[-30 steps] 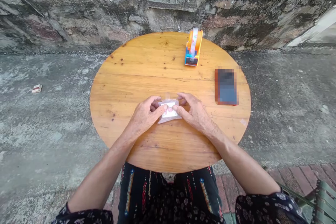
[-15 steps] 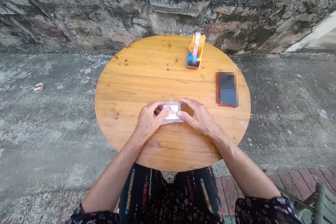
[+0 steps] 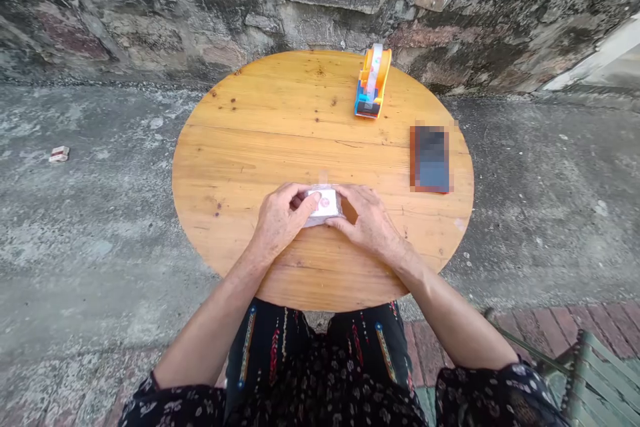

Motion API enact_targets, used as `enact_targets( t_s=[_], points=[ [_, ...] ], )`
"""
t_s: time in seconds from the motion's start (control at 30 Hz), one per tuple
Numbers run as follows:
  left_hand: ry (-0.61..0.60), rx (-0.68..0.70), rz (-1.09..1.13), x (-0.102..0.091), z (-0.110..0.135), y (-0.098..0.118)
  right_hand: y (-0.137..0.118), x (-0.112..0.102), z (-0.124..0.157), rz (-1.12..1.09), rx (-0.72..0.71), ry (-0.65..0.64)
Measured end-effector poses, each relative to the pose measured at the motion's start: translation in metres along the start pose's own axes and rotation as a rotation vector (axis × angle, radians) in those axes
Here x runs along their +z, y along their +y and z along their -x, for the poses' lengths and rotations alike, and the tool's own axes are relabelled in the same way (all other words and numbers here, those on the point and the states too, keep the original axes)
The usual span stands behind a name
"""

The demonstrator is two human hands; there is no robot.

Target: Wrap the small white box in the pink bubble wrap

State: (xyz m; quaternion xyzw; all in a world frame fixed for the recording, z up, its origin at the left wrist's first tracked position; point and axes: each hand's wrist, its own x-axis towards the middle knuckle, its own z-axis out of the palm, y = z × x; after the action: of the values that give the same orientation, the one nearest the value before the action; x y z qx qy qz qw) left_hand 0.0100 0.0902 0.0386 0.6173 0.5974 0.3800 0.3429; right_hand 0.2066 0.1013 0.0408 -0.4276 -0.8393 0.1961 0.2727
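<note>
A small white box in clear plastic wrapping, with a pink round mark on top, lies near the front middle of the wooden table. My left hand grips its left side, thumb pressed on the top face and fingers behind. On the other side my right hand holds the box's right edge between thumb and fingers, the thumb at the near right corner. A short strip of clear tape sticks up past the far edge of the wrapping. The undersides of the fingers are hidden.
An orange and blue tape dispenser stands at the back right of the round table. A blurred dark flat object with a red edge lies at the right. Behind runs a stone wall; a green chair is at lower right.
My right thumb has slid from the top of the box down to its near right corner. The left hand keeps its hold. The whole view has tilted slightly downward.
</note>
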Motion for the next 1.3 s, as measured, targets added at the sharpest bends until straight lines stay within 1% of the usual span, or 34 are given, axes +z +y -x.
enact_targets(
  t_s=[0.1, 0.2, 0.23, 0.3, 0.37, 0.43, 0.5, 0.6, 0.77, 0.87, 1.17, 1.23, 1.3],
  points=[
    [-0.045, 0.007, 0.016, -0.007, 0.001, 0.001, 0.002, 0.0, -0.001, -0.013, -0.004, -0.004],
    [-0.138, 0.06, 0.064, -0.022, 0.01, -0.003, 0.005, -0.003, 0.0, -0.021, -0.005, -0.033],
    [-0.178, 0.093, 0.047, -0.027, 0.014, -0.006, 0.007, -0.004, 0.0, -0.029, -0.016, -0.051],
    [-0.267, 0.156, -0.061, -0.038, 0.021, -0.009, 0.011, -0.008, 0.0, -0.053, -0.057, -0.107],
    [-0.319, 0.203, -0.193, -0.046, 0.025, -0.01, 0.014, -0.012, 0.0, -0.071, -0.092, -0.166],
    [-0.347, 0.258, -0.294, -0.048, 0.023, -0.008, 0.017, -0.016, -0.002, -0.08, -0.104, -0.197],
    [-0.365, 0.316, -0.346, -0.047, 0.019, -0.007, 0.017, -0.018, -0.004, -0.088, -0.104, -0.199],
    [-0.351, 0.361, -0.337, -0.042, 0.012, -0.008, 0.017, -0.018, -0.007, -0.119, -0.103, -0.187],
    [-0.251, 0.418, -0.299, -0.034, 0.012, -0.017, 0.019, -0.013, -0.007, -0.142, -0.097, -0.147],
    [-0.217, 0.454, -0.302, -0.032, 0.013, -0.02, 0.02, -0.01, -0.007, -0.139, -0.099, -0.121],
    [-0.187, 0.54, -0.256, -0.03, 0.015, -0.025, 0.017, -0.01, -0.001, -0.098, -0.118, -0.113],
    [-0.19, 0.535, -0.248, -0.029, 0.017, -0.025, 0.017, -0.011, 0.0, -0.089, -0.11, -0.12],
    [-0.199, 0.5, -0.264, -0.027, 0.021, -0.024, 0.018, -0.011, 0.0, -0.081, -0.111, -0.128]
  ],
)
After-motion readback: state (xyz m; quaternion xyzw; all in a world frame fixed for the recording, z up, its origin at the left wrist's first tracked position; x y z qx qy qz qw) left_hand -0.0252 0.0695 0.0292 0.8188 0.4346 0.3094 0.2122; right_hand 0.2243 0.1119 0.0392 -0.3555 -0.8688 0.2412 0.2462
